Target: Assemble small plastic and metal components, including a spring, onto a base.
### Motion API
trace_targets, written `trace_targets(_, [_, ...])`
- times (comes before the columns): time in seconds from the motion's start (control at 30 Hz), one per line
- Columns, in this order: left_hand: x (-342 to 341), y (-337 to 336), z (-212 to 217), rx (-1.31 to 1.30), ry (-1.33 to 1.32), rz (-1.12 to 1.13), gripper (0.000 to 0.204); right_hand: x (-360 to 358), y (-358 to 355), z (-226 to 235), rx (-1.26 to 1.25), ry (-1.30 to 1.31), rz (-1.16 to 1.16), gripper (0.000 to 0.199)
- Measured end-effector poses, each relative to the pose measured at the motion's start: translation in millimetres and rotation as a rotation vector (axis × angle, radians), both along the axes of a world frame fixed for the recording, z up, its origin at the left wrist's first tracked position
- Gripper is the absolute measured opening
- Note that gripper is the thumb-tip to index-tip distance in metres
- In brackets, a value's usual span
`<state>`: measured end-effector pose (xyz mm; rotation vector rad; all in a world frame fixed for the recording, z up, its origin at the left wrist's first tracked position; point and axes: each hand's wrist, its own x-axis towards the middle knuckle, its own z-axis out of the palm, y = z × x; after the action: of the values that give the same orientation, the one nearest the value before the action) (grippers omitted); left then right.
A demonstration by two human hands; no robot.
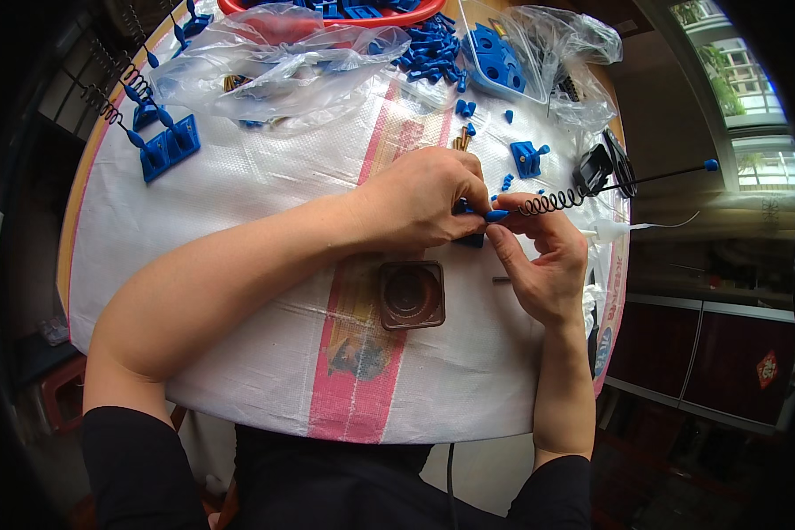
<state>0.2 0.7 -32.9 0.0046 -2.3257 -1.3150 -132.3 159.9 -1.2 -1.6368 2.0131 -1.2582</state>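
Though mostly hidden by the left hand [433,199], just visible as dark blue patches under the curled fingers: the block [475,239], over the white cover [238,336]. Left fingers bent and closed on the block, exact grip masked by the knuckles. Right beside, the right hand [548,256], closed in a pinch on a blue cone [497,215], thumb on the near side. Cannot tell whether joined to the block or merely close against it.

Rightward from the cone: a black spring [549,202], passing over the right fingers, then a thin rod [649,180] with a blue cap [711,165] at the tip. Long axis nearly crosswise, tilted slightly toward the far right; cone toward the block, cap out past the cover.

Smooth plastic on the cone, open round coils in the spring, woven sacking for the cover, with a faded red stripe [353,389]. Near the stripe, a squarish brown dish [412,295] with a round well. By the right thumb, a short pin [502,280], partly covered. Farther off, crumpled clear film [283,53], heaped blue pegs [433,49], a clear tub [495,62] and a red basin [336,13], cut off at the top.
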Motion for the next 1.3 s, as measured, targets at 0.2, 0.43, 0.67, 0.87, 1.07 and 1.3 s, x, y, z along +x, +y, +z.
trace_targets(0.2, [0.6,0.0,0.1,0.005,-0.020,0.000,0.012,2.2,-2.9,5.4,-0.115,0.035,0.033,0.020])
trace_targets(0.43, [0.0,0.9,1.0,0.010,-0.022,-0.008,0.012,1.3,-1.9,6.2,-0.116,-0.010,0.012,0.016])
trace_targets(0.67, [0.2,0.8,0.5,-0.012,-0.017,0.000,0.012,1.1,-3.1,5.6,-0.072,0.023,0.042,0.017])
trace_targets(0.87, [1.4,-0.1,1.6,-0.003,-0.033,-0.005,0.013,4.4,-1.1,13.8,-0.094,-0.047,0.033,0.019])
trace_targets(1.07, [1.5,0.5,3.7,0.011,-0.050,-0.006,0.012,-3.5,3.6,24.4,-0.089,-0.055,0.008,0.028])
trace_targets(1.3, [1.1,0.6,3.9,0.002,-0.046,-0.010,0.012,-10.2,6.8,20.1,-0.086,0.058,-0.004,0.023])
